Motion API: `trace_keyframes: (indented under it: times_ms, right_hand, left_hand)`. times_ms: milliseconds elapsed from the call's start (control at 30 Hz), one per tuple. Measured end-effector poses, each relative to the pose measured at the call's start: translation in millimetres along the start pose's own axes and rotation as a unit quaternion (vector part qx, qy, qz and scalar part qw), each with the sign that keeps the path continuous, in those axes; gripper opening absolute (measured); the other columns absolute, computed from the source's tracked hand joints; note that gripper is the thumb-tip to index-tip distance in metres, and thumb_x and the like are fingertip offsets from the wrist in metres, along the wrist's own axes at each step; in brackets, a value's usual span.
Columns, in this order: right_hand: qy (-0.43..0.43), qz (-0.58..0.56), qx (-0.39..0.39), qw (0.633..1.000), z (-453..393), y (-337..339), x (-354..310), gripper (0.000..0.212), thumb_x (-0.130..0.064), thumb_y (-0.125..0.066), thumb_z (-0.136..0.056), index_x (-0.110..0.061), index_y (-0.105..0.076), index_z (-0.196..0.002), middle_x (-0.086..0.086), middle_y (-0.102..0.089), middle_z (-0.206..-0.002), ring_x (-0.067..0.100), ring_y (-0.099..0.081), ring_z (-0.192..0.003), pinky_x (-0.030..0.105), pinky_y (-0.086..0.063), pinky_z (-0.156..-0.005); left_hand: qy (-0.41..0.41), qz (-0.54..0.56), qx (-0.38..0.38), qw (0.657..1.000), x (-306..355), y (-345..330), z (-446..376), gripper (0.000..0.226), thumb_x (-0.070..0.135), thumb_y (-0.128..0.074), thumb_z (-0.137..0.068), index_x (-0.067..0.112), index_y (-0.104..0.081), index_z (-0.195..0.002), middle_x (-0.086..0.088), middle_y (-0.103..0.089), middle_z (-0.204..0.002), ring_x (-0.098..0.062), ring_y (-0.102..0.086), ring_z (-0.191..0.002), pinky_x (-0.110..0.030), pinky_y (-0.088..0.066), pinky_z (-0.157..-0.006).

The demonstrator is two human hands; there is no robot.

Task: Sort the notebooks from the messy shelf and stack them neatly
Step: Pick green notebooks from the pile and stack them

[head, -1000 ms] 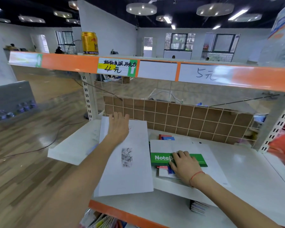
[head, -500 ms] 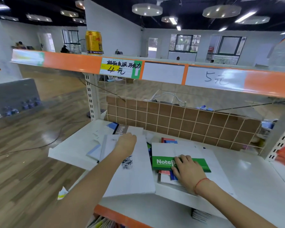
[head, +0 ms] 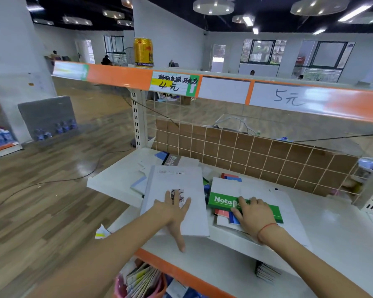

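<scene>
Since half a second ago the left hand has slid back along the large white paper-covered notebook toward the shelf's front edge, from the cover's middle to its near half, and more of the cover's far end now shows. That hand lies flat on the cover with fingers straight and spread, thumb pointing toward the person, gripping nothing. The white notebook lies flat on the white metal shelf, its long axis running from the orange front lip toward the brown grid-covered back panel, tilted a little to the left at the far end.

Just right of the white notebook, the right hand has stayed on the green "Notebook" booklet; its fingers are bent down over the cover, pressing rather than pinching (a red cord circles the wrist). The green booklet's long axis runs across the shelf, printed title reading left to right, atop a mixed pile of red, blue and white books.

Beyond the white notebook's far end, a grey-and-black notebook lies near the back panel.
</scene>
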State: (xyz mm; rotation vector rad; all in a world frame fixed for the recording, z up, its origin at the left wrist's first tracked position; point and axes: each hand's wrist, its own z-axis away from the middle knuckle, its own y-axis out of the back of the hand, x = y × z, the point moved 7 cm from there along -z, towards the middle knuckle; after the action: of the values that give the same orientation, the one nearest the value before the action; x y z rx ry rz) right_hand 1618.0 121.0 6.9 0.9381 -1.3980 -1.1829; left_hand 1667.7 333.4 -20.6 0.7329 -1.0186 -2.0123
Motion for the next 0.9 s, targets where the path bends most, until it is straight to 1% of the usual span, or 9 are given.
trace_keyframes:
  times_ms: [100, 300, 433, 500, 533, 567, 633, 767, 900]
  right_hand:
    - [0.002, 0.018, 0.002, 1.000, 1, 2, -1, 0.055, -0.056, -0.019, -0.097, -0.019, -0.033, -0.136, 0.011, -0.054, -0.123, 0.025, -0.051, -0.109, 0.033, -0.042, -0.090]
    - [-0.003, 0.001, 0.012, 1.000, 3, 2, -1, 0.053, -0.053, -0.022, -0.098, -0.019, -0.035, -0.136, 0.010, -0.052, -0.126, 0.025, -0.050, -0.113, 0.034, -0.040, -0.094]
    - [0.062, -0.064, 0.095, 0.992, 7, 16, -15, 0.053, -0.043, -0.038, -0.097, -0.018, -0.027, -0.143, 0.007, -0.035, -0.146, 0.023, -0.035, -0.131, 0.035, -0.030, -0.108]
    - [0.141, -0.143, 0.130, 0.971, 11, 28, -30, 0.064, -0.033, -0.051, -0.093, -0.018, -0.021, -0.148, 0.005, -0.027, -0.152, 0.022, -0.028, -0.138, 0.033, -0.023, -0.112]
    - [0.176, -0.181, 0.140, 0.957, 12, 34, -39, 0.069, -0.028, -0.056, -0.090, -0.018, -0.021, -0.148, 0.003, -0.027, -0.153, 0.022, -0.029, -0.138, 0.030, -0.021, -0.113]
    - [0.195, -0.220, 0.140, 0.945, 11, 38, -46, 0.073, -0.023, -0.062, -0.086, -0.018, -0.024, -0.148, 0.003, -0.031, -0.151, 0.021, -0.031, -0.137, 0.028, -0.021, -0.112]
    - [0.188, -0.326, 0.138, 0.916, 3, 44, -54, 0.071, -0.012, -0.068, -0.080, -0.017, -0.036, -0.143, 0.004, -0.044, -0.141, 0.020, -0.043, -0.126, 0.020, -0.028, -0.106]
    - [0.140, -0.460, 0.205, 0.852, -10, 67, -48, 0.028, -0.002, -0.062, -0.085, -0.014, -0.067, -0.110, -0.003, -0.066, -0.099, 0.018, -0.061, -0.089, 0.001, -0.035, -0.076]
    - [0.120, -0.427, 0.165, 0.881, -21, 76, -55, 0.020, -0.014, -0.062, -0.089, -0.024, -0.062, -0.107, -0.006, -0.057, -0.071, 0.002, -0.045, -0.058, 0.007, -0.037, -0.058]
  left_hand:
    - [0.035, -0.031, 0.042, 0.998, 7, -9, 6, 0.129, 0.033, -0.076, -0.077, 0.020, 0.036, -0.140, -0.024, 0.034, -0.147, -0.050, 0.022, -0.136, -0.069, -0.009, -0.107]
    - [0.020, -0.045, 0.065, 0.997, 15, -12, 18, 0.093, -0.004, -0.044, -0.089, 0.016, 0.029, -0.144, -0.030, 0.030, -0.146, -0.053, 0.018, -0.136, -0.067, -0.006, -0.109]
    - [0.002, -0.089, 0.192, 0.977, 16, 11, 31, 0.079, -0.006, -0.043, -0.089, 0.010, 0.003, -0.151, -0.033, -0.005, -0.152, -0.049, -0.009, -0.140, -0.059, -0.015, -0.111]
    - [-0.034, -0.083, 0.329, 0.940, 15, 34, 41, 0.068, -0.003, -0.056, -0.082, 0.010, -0.029, -0.143, -0.027, -0.041, -0.137, -0.039, -0.041, -0.127, -0.046, -0.036, -0.100]
    - [-0.065, -0.078, 0.397, 0.912, 15, 46, 47, 0.058, 0.001, -0.068, -0.073, 0.011, -0.047, -0.126, -0.019, -0.058, -0.114, -0.032, -0.057, -0.105, -0.037, -0.046, -0.081]
    - [-0.097, -0.078, 0.442, 0.888, 14, 55, 53, 0.048, 0.005, -0.079, -0.062, 0.013, -0.058, -0.105, -0.012, -0.062, -0.088, -0.027, -0.061, -0.078, -0.029, -0.044, -0.060]
    - [-0.148, -0.065, 0.518, 0.840, 11, 71, 70, 0.033, 0.005, -0.078, -0.059, 0.013, -0.059, -0.085, -0.004, -0.055, -0.064, -0.022, -0.053, -0.051, -0.025, -0.035, -0.043]
    - [-0.174, -0.073, 0.619, 0.762, 1, 91, 100, 0.022, 0.000, -0.043, -0.079, 0.013, -0.047, -0.096, -0.005, -0.058, -0.069, -0.021, -0.051, -0.056, -0.030, -0.045, -0.051]
    - [-0.155, -0.097, 0.669, 0.720, -10, 101, 109, 0.025, -0.008, -0.048, -0.083, 0.012, -0.050, -0.099, -0.006, -0.059, -0.072, -0.023, -0.053, -0.062, -0.031, -0.042, -0.070]
